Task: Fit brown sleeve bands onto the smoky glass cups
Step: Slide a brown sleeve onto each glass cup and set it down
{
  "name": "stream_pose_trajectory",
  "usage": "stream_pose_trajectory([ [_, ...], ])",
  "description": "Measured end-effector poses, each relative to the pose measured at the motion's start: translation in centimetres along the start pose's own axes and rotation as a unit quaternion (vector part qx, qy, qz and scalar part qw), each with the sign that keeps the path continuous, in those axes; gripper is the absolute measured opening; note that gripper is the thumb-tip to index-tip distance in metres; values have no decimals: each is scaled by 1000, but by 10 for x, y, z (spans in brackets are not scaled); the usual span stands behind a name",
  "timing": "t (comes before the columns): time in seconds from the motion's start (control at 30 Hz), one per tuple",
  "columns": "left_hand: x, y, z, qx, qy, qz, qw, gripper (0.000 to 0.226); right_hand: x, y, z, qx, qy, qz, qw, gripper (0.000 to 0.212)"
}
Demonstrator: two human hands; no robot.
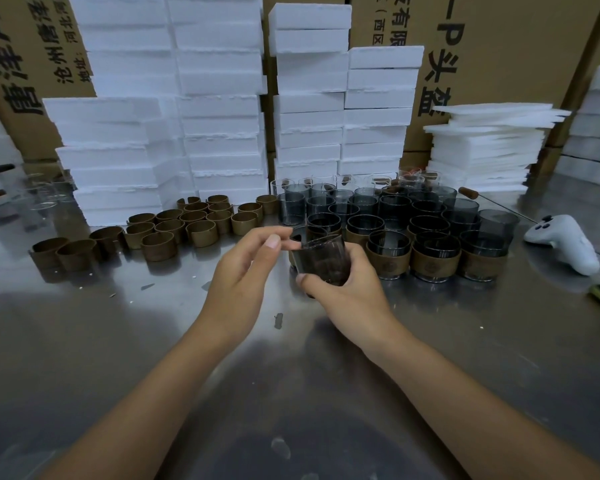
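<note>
Nearest me, my forearms cross the steel worktop (118, 341). My right hand (343, 289) curls round the smoky glass cup (323, 258), tilted just above the surface. My left hand (243, 271) pinches its rim, I judge to steady it for sleeving. Whether it wears a band, I cannot tell. Loose brown bands (160, 233) wait left and banded cups (433, 258) stand right, both within reach.

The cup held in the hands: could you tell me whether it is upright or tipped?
Tipped. The cup leans, rim toward the left hand, with the right hand gripping its lower part.
</note>
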State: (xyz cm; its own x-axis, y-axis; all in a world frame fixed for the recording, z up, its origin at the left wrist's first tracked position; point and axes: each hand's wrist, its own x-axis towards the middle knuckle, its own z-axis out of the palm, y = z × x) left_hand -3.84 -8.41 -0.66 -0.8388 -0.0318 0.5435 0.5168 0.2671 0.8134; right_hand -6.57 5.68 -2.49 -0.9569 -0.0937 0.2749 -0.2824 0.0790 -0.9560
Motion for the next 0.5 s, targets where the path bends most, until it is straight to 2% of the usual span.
stream_pose_trajectory([
  [0.17, 1, 3, 1, -52, 1, -36, 998, 30, 0, -1, 0, 4, -1, -1, 1000, 41],
  [0.27, 2, 3, 2, -67, 5, -63, 996, 53, -1, -2, 1, 15, -5, -6, 1000, 40],
  [0.4, -1, 1, 7, -59, -46, -128, 989, 75, -3, -2, 5, 22, -12, -13, 1000, 42],
  [0.5, -1, -2, 10, -76, -78, -156, 982, 70, -3, 0, 6, 18, -17, -21, 999, 45],
])
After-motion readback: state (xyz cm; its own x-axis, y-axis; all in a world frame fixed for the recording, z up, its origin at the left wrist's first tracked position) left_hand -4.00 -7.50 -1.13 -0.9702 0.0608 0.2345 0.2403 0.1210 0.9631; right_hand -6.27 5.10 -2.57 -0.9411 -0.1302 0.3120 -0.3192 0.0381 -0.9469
